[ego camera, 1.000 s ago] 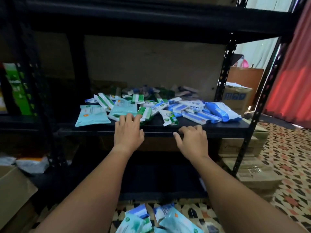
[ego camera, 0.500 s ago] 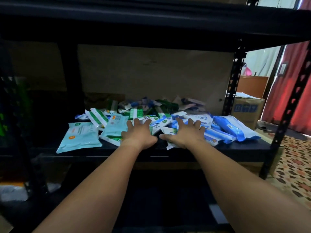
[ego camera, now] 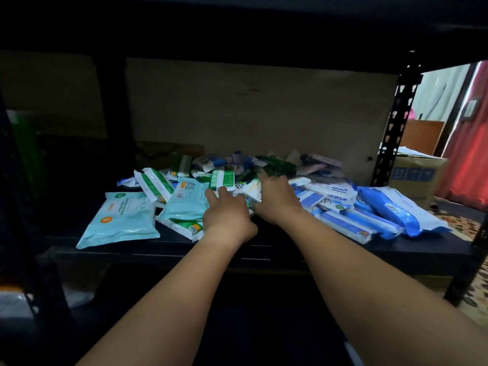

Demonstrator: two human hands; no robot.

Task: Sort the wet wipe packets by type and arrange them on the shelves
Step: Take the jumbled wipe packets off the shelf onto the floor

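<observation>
Head view: the wet wipe packets [ego camera: 264, 188] lie unsorted in a mixed heap on the black shelf [ego camera: 290, 249], teal ones left of the heap's middle, blue ones right.

Both hands reach into that middle, presumably to separate types: the left hand [ego camera: 227, 215] rests there with fingers extended, gripping nothing, while the right hand [ego camera: 277, 199] lies just beside it, and whether it grips a packet cannot be told.
</observation>
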